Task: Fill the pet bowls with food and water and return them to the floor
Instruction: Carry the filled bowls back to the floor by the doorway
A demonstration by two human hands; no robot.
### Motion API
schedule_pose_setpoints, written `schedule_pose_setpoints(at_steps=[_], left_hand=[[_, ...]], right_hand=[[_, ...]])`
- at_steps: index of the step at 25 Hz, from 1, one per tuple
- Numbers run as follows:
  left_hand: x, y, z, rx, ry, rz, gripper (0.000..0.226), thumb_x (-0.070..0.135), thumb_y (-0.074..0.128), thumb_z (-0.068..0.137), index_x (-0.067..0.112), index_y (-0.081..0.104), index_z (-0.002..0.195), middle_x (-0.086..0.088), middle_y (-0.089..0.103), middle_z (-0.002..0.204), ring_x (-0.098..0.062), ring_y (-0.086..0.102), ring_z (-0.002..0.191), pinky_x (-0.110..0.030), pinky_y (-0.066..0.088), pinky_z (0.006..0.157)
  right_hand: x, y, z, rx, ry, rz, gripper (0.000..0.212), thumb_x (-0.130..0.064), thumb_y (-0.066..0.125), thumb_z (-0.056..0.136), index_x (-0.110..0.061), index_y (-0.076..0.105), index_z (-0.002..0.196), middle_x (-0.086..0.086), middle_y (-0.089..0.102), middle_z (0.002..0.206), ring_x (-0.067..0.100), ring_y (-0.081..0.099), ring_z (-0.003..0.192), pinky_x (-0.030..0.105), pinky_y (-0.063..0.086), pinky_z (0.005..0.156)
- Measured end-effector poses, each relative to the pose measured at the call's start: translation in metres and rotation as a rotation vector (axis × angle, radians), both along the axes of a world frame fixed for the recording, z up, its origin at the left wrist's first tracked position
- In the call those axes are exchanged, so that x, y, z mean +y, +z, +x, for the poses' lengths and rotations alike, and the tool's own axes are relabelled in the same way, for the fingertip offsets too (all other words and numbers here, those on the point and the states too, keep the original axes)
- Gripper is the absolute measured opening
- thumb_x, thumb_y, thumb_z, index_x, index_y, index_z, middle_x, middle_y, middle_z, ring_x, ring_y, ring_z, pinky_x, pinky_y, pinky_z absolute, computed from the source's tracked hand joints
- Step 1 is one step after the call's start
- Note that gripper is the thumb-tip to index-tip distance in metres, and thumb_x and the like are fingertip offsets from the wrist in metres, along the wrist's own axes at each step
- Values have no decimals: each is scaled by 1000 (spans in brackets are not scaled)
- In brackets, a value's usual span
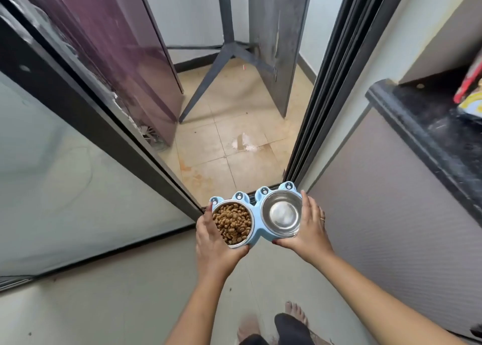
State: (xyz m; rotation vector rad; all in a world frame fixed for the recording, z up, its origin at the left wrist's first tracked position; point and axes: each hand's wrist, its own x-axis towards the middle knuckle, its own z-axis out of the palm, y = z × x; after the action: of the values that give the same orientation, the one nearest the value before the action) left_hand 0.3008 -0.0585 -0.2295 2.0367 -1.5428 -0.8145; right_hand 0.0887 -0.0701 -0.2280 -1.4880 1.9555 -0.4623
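A light blue double pet feeder point(257, 215) with frog-eye bumps is held above the floor, in front of a doorway. Its left steel bowl point(233, 223) is full of brown kibble. The right steel bowl point(281, 213) looks shiny, and I cannot tell whether water is in it. My left hand point(214, 243) grips the feeder's left end, fingers under it. At the right end, my right hand point(307, 230) grips the feeder, with a ring on one finger.
A sliding glass door point(78, 177) stands on the left and black door tracks point(328, 84) on the right. Beyond lies a beige tiled floor point(229, 146) with a wet patch, a grey metal stand and a maroon panel. A dark counter point(427, 133) is right. My bare feet show below.
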Motion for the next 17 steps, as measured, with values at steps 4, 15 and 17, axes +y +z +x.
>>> schedule_pose_setpoints(at_steps=[4,15,17], left_hand=[[-8,-92,-10,-21,14,97,131,54,82,50,45,-11,143,-7,19,150,-30,34,135,-48,43,101],[-38,-332,-29,-60,24,174,134,47,84,56,48,-18,142,-10,19,148,-30,31,134,-42,43,96],[-48,-370,-31,-84,17,191,134,47,84,57,48,-20,142,-11,18,148,-31,31,134,-44,44,95]], right_hand=[[-10,-95,-9,-22,2,46,140,-46,90,53,-21,-4,154,4,7,161,23,7,148,38,20,117],[-47,-336,-25,26,71,90,135,-53,85,59,-23,-7,154,2,4,162,19,5,149,34,19,118],[-57,-373,-26,36,79,98,134,-52,84,60,-23,-6,154,1,4,162,19,4,149,34,19,118]])
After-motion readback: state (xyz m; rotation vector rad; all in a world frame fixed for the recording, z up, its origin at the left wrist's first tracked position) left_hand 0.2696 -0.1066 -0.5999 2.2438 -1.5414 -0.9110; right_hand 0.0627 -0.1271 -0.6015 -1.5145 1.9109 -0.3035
